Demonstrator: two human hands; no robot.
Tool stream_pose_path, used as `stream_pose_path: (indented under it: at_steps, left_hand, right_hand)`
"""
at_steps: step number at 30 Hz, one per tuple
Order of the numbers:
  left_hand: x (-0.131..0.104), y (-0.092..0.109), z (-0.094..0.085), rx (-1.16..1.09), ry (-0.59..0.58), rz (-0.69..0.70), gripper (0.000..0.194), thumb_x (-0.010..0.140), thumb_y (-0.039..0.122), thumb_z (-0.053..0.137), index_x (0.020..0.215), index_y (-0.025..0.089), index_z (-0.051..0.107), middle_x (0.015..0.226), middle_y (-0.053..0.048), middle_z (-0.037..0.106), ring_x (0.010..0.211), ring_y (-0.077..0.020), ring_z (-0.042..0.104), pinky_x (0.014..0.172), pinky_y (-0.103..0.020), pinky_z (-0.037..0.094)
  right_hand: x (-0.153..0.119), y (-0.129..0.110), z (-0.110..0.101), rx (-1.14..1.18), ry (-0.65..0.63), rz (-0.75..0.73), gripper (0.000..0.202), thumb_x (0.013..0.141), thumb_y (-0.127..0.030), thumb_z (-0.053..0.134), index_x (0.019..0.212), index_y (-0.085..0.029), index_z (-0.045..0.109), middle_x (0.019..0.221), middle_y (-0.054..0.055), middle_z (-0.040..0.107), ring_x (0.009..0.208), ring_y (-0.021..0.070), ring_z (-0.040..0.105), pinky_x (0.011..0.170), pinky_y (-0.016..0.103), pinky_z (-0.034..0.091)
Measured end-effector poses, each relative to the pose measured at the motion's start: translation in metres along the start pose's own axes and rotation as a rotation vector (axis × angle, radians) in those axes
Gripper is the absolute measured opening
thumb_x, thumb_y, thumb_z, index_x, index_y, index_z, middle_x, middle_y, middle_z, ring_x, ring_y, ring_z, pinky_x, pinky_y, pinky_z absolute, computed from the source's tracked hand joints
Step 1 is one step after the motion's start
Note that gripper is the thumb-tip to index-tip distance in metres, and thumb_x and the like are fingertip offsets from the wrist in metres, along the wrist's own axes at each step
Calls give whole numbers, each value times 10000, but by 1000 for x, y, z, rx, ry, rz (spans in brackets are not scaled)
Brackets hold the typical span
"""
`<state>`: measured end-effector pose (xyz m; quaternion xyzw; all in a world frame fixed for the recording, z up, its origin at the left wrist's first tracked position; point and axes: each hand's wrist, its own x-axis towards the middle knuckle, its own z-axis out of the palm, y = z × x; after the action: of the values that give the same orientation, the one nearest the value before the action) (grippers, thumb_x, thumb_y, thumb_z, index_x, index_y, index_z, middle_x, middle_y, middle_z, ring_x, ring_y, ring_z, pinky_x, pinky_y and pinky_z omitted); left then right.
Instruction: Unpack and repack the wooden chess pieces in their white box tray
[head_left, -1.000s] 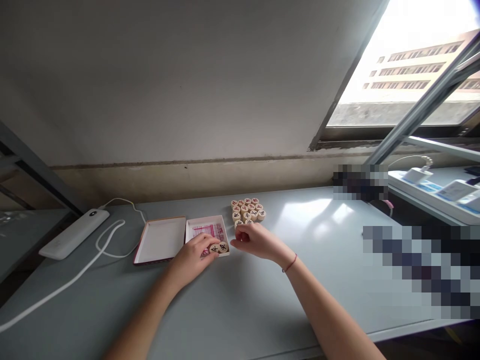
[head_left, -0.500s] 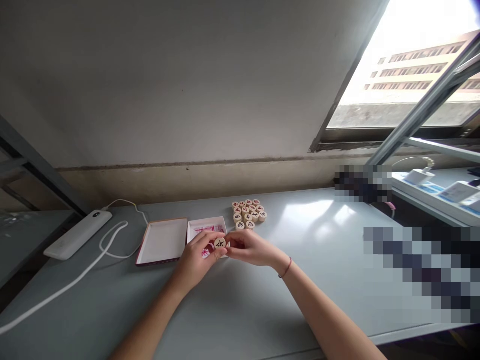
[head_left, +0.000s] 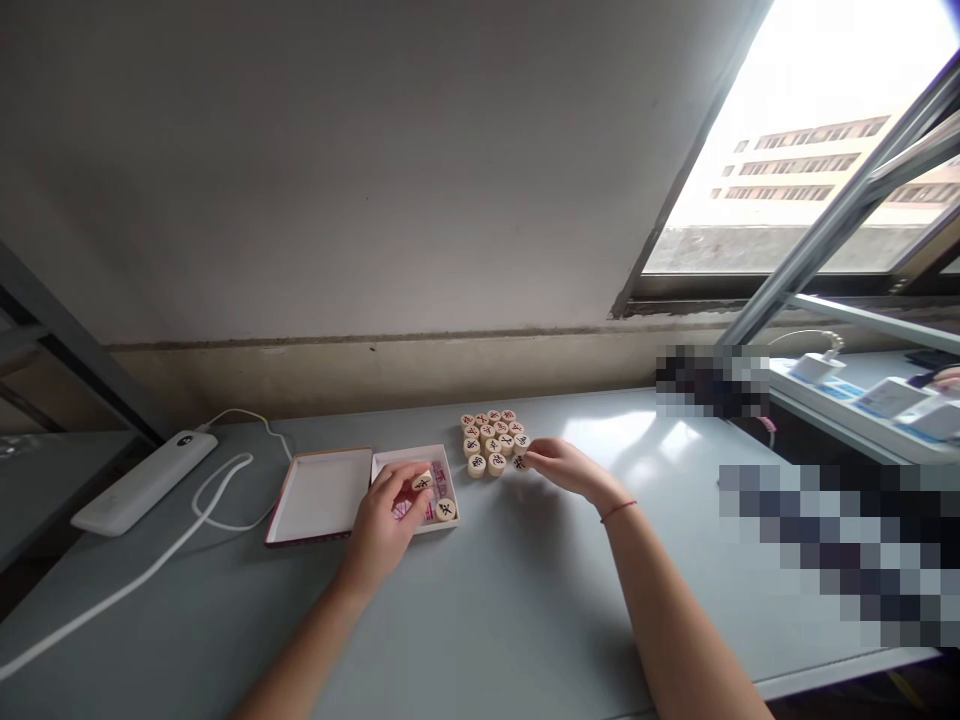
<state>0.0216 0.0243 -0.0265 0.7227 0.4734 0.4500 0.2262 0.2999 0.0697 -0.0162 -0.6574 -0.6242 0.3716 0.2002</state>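
My left hand [head_left: 386, 515] is closed over the white box base [head_left: 420, 452], pinching a round wooden Chinese chess piece [head_left: 421, 482] with a dark character on it. Another piece [head_left: 445, 509] lies inside the box at its near right corner. Out to the right, my right hand [head_left: 570, 468] has its fingertips together on a dark-lettered piece [head_left: 520, 463] at the front right of a block of pieces. That block [head_left: 493, 440] stands in rows, red characters at the back and dark ones nearer me. My fingers partly cover the piece at the right.
The box lid [head_left: 322, 492] lies inside-up, left of the base. A white power bank [head_left: 146, 482] with a cable [head_left: 217, 492] rests farther left on the grey desk [head_left: 480, 610]. Chargers [head_left: 892, 397] sit in a power strip at right, beside a metal frame post. A wall closes the back.
My right hand has moved right from the box to the block, where another piece now stands in the front row. My left hand stays over the box with a piece.
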Motion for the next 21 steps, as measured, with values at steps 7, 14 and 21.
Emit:
stream_pose_path:
  at_steps: [7, 14, 21]
  left_hand:
    - [-1, 4, 1, -11, -36, 11, 183, 874, 311, 551, 1007, 233, 650, 994, -32, 655, 834, -149, 651, 778, -273, 561]
    - [-8, 12, 10, -180, -46, -93, 248, 900, 375, 506, 1037, 247, 667, 1090, -55, 560, 863, -150, 658, 753, -275, 592]
    - [-9, 13, 10, -195, -107, -99, 283, 912, 388, 480, 1095, 233, 631, 1086, -60, 573, 836, -146, 661, 720, -265, 594]
  right_hand:
    - [4, 5, 4, -96, -25, 48, 309, 751, -409, 550, 569, -188, 434, 510, -54, 330, 496, 83, 263, 460, 235, 172]
    - [-32, -55, 36, 135, -265, -452, 263, 834, -449, 554, 872, -189, 558, 654, -36, 483, 551, 84, 376, 484, 207, 277]
    - [-39, -66, 47, 120, -191, -529, 250, 890, -378, 477, 728, -188, 482, 613, -44, 432, 541, 81, 328, 485, 214, 252]
